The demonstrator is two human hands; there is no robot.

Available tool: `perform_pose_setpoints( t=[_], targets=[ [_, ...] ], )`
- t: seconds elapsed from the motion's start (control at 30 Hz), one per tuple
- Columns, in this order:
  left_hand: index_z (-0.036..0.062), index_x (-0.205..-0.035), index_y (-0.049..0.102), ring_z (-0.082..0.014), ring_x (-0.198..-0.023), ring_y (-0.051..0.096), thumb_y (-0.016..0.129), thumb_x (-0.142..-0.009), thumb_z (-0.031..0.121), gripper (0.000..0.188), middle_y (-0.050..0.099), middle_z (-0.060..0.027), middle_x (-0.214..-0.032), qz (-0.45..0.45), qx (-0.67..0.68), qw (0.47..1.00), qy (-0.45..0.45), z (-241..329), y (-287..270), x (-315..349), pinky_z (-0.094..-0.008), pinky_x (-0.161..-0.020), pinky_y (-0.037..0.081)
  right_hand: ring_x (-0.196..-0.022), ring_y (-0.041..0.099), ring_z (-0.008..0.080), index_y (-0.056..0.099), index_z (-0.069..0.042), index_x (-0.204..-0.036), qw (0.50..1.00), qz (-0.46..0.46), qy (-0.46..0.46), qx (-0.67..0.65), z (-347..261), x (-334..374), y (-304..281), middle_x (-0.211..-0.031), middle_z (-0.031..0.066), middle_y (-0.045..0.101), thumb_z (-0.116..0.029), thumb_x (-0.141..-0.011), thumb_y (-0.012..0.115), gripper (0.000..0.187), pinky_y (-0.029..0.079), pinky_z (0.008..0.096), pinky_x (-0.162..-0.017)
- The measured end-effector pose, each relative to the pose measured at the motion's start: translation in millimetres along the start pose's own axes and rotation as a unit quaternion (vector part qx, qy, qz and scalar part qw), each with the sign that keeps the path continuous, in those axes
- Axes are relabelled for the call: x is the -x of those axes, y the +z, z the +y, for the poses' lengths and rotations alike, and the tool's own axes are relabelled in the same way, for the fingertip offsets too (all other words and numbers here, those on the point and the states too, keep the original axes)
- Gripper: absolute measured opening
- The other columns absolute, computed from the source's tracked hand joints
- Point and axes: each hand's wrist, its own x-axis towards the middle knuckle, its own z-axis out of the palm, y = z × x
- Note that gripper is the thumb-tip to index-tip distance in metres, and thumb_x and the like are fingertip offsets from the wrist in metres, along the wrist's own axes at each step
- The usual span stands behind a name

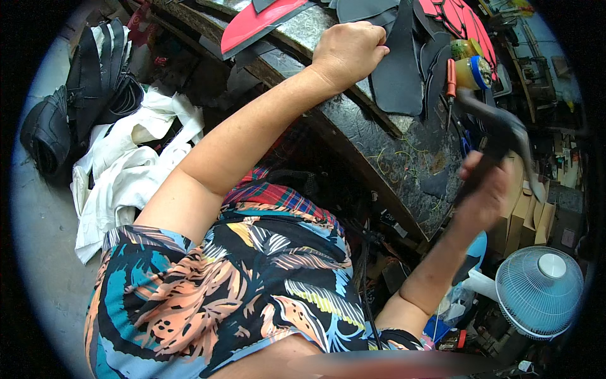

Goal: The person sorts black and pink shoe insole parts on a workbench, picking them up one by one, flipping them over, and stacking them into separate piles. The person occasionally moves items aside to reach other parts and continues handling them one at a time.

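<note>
My left hand (350,54) is closed in a fist at the workbench's far side, beside a flat black sheet piece (398,82). Whatever its fingers grip is hidden. A red piece with a black edge (268,25) lies to its left. Over the right end of the bench, my right hand (489,196) is wrapped round the dark handle of a hammer with a long curved metal head (505,126). Hand and hammer are blurred and raised above the bench top. Near the hammer head lie an orange-handled awl (451,79) and a jar with a blue lid (470,72).
The worn metal bench top (379,139) carries loose yellow thread and more red cut pieces (464,25). White cloth (132,158) and black rolled material (53,136) lie at the left. A fan (540,294) and cardboard boxes (521,218) stand at the right.
</note>
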Motion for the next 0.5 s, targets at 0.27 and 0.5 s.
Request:
perform_pose_setpoints(
  t=[0.27,0.5],
  targets=[
    [0.0099,-0.087,0.071,-0.0287,-0.082,0.069,0.07,-0.083,0.03,0.02,0.07,-0.0095,-0.085,0.003,0.03,1.0,0.001,-1.6,1.8,-2.0,-0.0404,-0.074,0.055,-0.071,0.067,0.0237,0.067,0.0,-0.105,0.933,-0.084,-0.052,0.347,-30.4,-25.0,4.7,-0.086,0.0156,0.066,-0.024,-0.096,0.064,0.025,0.052,0.0325,-0.066],
    [0.0062,-0.088,0.072,-0.0304,-0.077,0.069,0.071,-0.084,0.032,0.027,0.069,-0.0132,-0.081,-0.019,0.058,0.998,-0.004,-4.1,-1.4,-1.0,-0.0397,-0.07,0.054,-0.079,0.068,0.0319,0.065,-0.002,-0.115,0.965,-0.107,0.042,0.236,-15.5,-33.0,52.7,-0.092,0.0179,0.068,-0.025,-0.099,0.059,0.028,0.053,0.0329,-0.071]
  ],
)
